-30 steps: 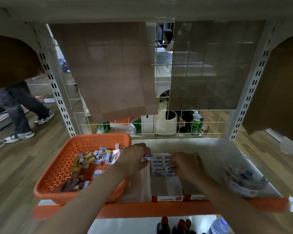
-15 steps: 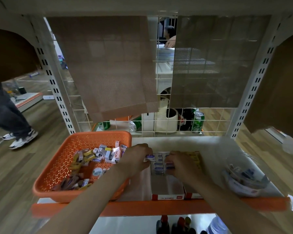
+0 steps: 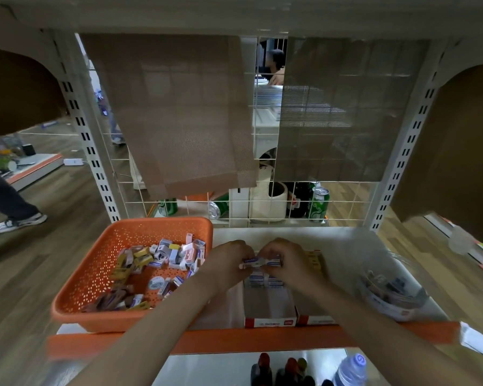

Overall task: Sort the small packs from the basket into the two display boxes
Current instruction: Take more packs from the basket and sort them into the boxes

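Observation:
An orange perforated basket on the left of the shelf holds several small packs in white, yellow and brown. To its right stand two open display boxes: the left box has blue-and-white packs at its back, the right box has yellow packs. My left hand and my right hand meet above the back of the left box. Together they pinch a small blue-and-white pack between their fingertips.
A clear plastic tub with small items stands at the right of the shelf. A wire grid backs the shelf, with green cans behind it. The shelf's orange front edge runs below my arms. A person's leg and shoe are on the floor at far left.
My right hand rose from the packs in the left box and came to my left hand. Both now hold the pack that the left hand held alone.

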